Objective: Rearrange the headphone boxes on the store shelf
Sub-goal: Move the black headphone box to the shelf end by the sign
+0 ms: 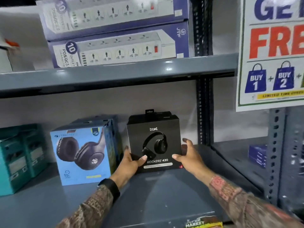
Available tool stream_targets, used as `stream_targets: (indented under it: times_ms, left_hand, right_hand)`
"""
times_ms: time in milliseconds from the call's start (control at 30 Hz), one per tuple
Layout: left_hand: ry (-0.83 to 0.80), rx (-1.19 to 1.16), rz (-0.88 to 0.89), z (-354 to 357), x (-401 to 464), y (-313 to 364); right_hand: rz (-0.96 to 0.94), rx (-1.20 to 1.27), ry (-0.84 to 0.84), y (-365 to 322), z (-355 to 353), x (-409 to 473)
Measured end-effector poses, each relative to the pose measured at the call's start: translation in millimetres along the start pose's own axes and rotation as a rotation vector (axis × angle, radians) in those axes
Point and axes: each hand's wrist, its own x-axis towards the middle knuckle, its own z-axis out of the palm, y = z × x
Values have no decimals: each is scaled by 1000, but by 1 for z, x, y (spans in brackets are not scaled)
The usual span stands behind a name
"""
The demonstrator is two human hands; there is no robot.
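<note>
A black headphone box (154,137) marked "boat Rockerz 430" stands upright on the grey lower shelf (164,195), near its back wall. My left hand (131,162) grips its lower left edge, thumb across the front. My right hand (187,153) clasps its lower right edge, fingers along the side. A second black box stands directly behind it, mostly hidden. To the left stands a light blue headphone box (82,153), with another blue one behind it.
Teal boxes (18,155) fill the shelf's far left. Power-strip boxes (118,45) are stacked on the upper shelf (115,74). A perforated steel upright (204,111) bounds the bay on the right, beyond it a promo poster (271,55) and a blue box (257,155).
</note>
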Motion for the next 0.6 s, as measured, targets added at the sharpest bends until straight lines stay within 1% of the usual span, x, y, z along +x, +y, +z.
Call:
stream_targets:
  times_ms: [100, 200, 333, 433, 500, 600]
  left_hand:
    - [-73, -24, -47, -6, 20, -4]
    - [-76, -61, -79, -9, 35, -9]
    - [-64, -134, -134, -11, 43, -13]
    - [-93, -161, -165, -14, 48, -16]
    - [-102, -160, -173, -16, 51, -15]
    - [-115, -96, -163, -19, 54, -15]
  right_hand:
    - [60, 120, -177, 5, -7, 23]
    - [26, 131, -314, 10, -3, 41]
    - [17, 189, -349, 14, 2, 52]
    - [79, 207, -336, 7, 1, 50]
    - [87, 247, -332, 7, 1, 51]
    - [113, 272, -309, 5, 1, 51]
